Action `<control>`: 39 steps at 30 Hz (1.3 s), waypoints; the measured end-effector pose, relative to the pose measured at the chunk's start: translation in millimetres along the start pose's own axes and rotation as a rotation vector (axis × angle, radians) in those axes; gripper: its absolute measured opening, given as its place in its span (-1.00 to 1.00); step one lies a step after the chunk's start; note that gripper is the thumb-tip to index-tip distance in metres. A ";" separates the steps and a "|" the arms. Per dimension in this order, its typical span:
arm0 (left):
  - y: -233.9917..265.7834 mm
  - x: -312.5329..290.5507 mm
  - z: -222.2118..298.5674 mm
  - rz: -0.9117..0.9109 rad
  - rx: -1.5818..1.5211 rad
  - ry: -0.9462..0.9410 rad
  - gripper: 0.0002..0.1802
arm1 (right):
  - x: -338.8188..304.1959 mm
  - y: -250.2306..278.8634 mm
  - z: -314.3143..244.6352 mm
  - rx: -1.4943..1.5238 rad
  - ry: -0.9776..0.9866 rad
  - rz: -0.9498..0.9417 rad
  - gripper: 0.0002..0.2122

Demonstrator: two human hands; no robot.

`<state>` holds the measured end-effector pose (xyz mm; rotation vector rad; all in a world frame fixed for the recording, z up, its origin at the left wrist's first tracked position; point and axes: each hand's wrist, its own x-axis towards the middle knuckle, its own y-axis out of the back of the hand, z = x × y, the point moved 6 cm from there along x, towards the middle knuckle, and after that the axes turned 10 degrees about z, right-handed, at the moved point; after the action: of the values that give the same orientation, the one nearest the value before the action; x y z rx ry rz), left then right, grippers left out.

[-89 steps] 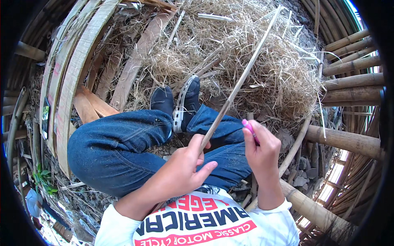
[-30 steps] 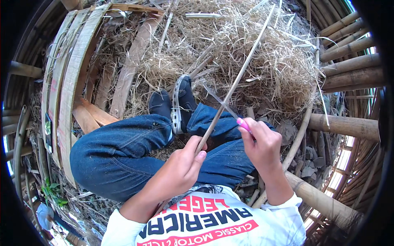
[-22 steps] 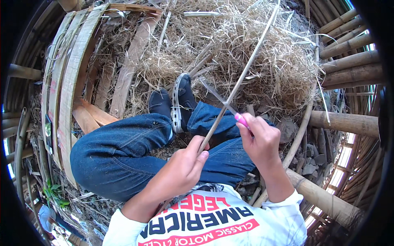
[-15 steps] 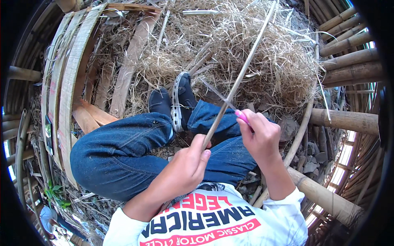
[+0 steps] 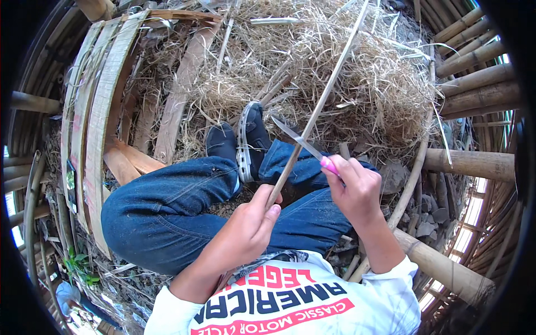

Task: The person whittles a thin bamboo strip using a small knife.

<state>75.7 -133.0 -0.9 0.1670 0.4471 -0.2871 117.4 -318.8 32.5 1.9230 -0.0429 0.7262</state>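
My left hand [image 5: 252,223] is closed round the lower end of a long, thin bamboo strip [image 5: 325,101], which slants up and away to the right. In my right hand [image 5: 357,187] is a small knife [image 5: 290,132] with a pink handle, gripped in closed fingers. Its blade crosses the strip a short way above my left hand and touches it, the tip pointing to the upper left. Both hands are over my crossed legs [image 5: 173,206] in blue jeans.
Dry shavings [image 5: 312,61] lie heaped beyond my dark shoes [image 5: 250,134]. A slatted wooden frame [image 5: 103,106] stands at the left, with a phone [image 5: 71,184] against it. Thick bamboo poles [image 5: 472,164] line the right side; stones [image 5: 427,223] lie near them.
The knife has moved slightly down the strip toward my left hand, and its blade is now turned to show more of its flat side. My left hand has shifted slightly left and down.
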 end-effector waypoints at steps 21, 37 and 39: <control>3.7 -9.3 12.5 0.037 0.040 -0.016 -0.85 | 21.2 -5.7 -6.7 0.000 -0.144 -0.192 -0.67; -9.2 -5.0 11.2 0.065 0.193 -0.072 -0.81 | 13.5 -6.8 -1.6 -0.128 -0.214 -0.244 -0.63; -5.6 -5.3 9.2 0.048 0.191 -0.001 -0.82 | 14.8 -12.6 -6.7 -0.095 -0.189 -0.239 -0.63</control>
<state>73.1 -139.0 9.1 0.3635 0.4143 -0.2830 130.7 -303.1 31.6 1.8607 0.0343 0.3758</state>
